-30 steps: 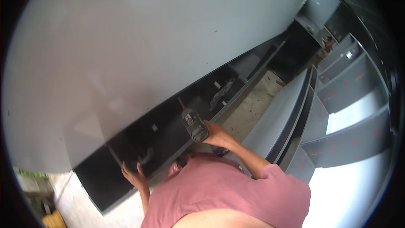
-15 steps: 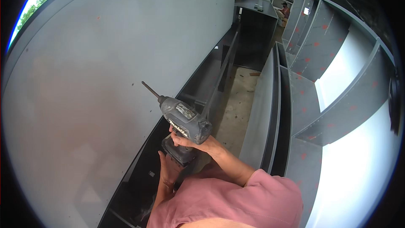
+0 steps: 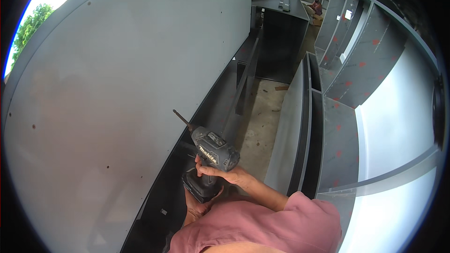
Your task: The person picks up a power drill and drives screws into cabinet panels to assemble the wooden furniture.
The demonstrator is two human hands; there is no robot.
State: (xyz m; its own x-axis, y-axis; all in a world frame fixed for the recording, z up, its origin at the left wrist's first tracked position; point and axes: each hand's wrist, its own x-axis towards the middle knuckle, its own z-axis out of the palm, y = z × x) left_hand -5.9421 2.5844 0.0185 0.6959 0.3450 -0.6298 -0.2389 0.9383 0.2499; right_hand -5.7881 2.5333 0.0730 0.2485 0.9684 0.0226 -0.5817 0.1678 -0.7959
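A black, worn cordless impact driver (image 3: pixel 213 149) is in front of me, its long screwdriver bit (image 3: pixel 182 118) pointing up and left toward a big grey panel (image 3: pixel 108 79). My right hand (image 3: pixel 220 173) is closed around the driver's handle, with a finger near the trigger. Below it, my left hand (image 3: pixel 196 208) cups the battery (image 3: pixel 200 188) at the driver's base from underneath; most of its fingers are hidden behind the battery. The bit's tip appears over the panel's lower right edge; whether it touches cannot be told. Several small dark holes dot the panel.
Right of me lies a long grey cabinet frame (image 3: pixel 300 126) with dark slots. Tall grey shelving with red marks (image 3: pixel 347 79) stands beyond it. A strip of concrete floor (image 3: pixel 262 107) runs to a dark cabinet (image 3: pixel 279 42). Another person (image 3: pixel 316 7) sits far back.
The impact driver and both hands have shifted slightly right and down in view. My left hand has come closer under the battery, its thumb no longer standing out. The view has also shifted.
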